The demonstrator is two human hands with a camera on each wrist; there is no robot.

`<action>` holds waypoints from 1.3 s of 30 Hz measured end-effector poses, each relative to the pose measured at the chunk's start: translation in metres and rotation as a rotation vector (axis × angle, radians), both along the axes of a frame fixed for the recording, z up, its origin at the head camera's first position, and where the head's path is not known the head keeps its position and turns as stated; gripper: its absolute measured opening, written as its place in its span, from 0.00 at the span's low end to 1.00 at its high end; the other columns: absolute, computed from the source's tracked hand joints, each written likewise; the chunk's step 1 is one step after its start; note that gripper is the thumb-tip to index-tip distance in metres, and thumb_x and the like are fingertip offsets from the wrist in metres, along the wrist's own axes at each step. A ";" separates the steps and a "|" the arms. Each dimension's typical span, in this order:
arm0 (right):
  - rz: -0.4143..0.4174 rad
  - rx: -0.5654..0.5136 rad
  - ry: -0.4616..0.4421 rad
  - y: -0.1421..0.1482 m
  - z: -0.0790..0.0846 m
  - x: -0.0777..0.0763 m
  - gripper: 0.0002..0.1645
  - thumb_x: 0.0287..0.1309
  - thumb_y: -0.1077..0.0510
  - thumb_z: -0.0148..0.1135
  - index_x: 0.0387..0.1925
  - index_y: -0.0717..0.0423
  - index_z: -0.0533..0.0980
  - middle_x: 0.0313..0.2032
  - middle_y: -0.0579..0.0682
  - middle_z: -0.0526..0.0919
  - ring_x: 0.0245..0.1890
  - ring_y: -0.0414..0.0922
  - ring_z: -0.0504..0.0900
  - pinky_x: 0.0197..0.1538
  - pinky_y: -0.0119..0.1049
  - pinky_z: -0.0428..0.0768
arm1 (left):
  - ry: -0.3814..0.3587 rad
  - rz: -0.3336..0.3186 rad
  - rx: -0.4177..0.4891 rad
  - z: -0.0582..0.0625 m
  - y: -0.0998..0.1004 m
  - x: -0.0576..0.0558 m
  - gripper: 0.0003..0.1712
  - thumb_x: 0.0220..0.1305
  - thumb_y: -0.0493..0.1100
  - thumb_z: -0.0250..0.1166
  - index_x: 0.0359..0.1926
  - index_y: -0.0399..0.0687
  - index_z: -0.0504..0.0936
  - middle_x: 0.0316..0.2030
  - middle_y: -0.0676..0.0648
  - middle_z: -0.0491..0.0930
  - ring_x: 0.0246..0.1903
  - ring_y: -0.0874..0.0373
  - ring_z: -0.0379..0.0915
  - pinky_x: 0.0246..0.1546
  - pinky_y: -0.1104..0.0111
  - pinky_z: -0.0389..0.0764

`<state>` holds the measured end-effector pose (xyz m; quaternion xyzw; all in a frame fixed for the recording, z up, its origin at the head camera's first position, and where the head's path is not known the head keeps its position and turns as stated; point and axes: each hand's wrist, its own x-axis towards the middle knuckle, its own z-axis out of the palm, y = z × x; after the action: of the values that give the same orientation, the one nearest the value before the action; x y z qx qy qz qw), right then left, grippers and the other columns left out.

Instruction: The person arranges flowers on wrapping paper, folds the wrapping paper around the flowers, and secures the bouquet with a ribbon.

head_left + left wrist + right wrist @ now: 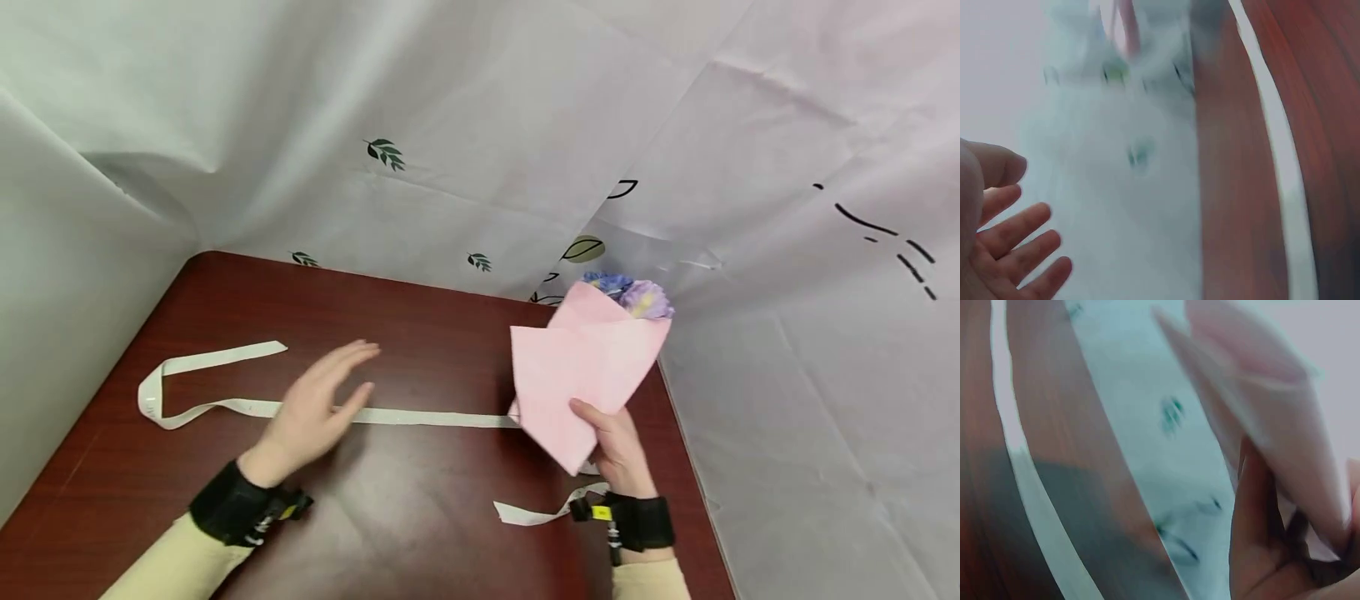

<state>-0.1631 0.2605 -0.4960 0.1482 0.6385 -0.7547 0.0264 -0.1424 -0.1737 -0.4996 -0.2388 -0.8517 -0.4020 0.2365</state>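
In the head view my right hand (618,446) grips a bouquet wrapped in pink paper (585,358) near its lower end, thumb across the front. Blue and lilac flowers (647,300) show at the top of the wrap. The right wrist view has the fingers (1254,519) curled round the narrow end of the paper cone. My left hand (311,412) is above the white ribbon (435,418) with fingers extended and nothing held. That ribbon runs across the table toward the bouquet, its left part looped back. Fingers (1022,244) of the left hand are spread in the left wrist view.
A dark red-brown table (420,350) is bordered by pale cloth (480,200) with leaf prints at the back and right. Another ribbon end (525,514) lies near the right wrist. Both wrists wear black straps with small cameras.
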 end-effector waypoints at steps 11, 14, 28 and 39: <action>0.048 -0.102 0.070 -0.113 -0.023 0.001 0.30 0.64 0.73 0.71 0.66 0.67 0.74 0.53 0.51 0.88 0.51 0.44 0.90 0.51 0.38 0.89 | -0.078 -0.254 -0.187 0.006 0.102 -0.015 0.39 0.83 0.46 0.65 0.85 0.36 0.65 0.85 0.41 0.62 0.87 0.46 0.50 0.85 0.49 0.53; 0.070 -0.151 0.078 -0.129 -0.024 0.005 0.31 0.63 0.74 0.71 0.66 0.66 0.75 0.53 0.51 0.88 0.51 0.44 0.90 0.50 0.38 0.89 | -0.075 -0.223 -0.253 0.005 0.112 -0.021 0.39 0.85 0.49 0.62 0.86 0.37 0.64 0.86 0.40 0.60 0.87 0.46 0.47 0.85 0.48 0.50; 0.131 -0.179 0.068 -0.146 -0.015 0.017 0.30 0.64 0.71 0.72 0.66 0.61 0.74 0.54 0.51 0.88 0.53 0.46 0.90 0.52 0.40 0.89 | -0.225 0.010 -0.140 -0.002 0.115 -0.033 0.47 0.85 0.52 0.58 0.87 0.29 0.50 0.89 0.33 0.42 0.89 0.40 0.33 0.86 0.43 0.41; 0.133 -0.174 0.063 -0.142 -0.013 0.017 0.29 0.64 0.70 0.74 0.64 0.62 0.75 0.53 0.51 0.86 0.52 0.46 0.89 0.53 0.39 0.88 | -0.519 -0.142 0.313 -0.005 0.108 -0.039 0.50 0.86 0.46 0.62 0.91 0.39 0.41 0.88 0.37 0.51 0.86 0.43 0.48 0.83 0.44 0.55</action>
<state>-0.1458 0.1183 -0.5090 0.0788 0.5797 -0.8081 0.0692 -0.1819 -0.0655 -0.5044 -0.1478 -0.7924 -0.5915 0.0162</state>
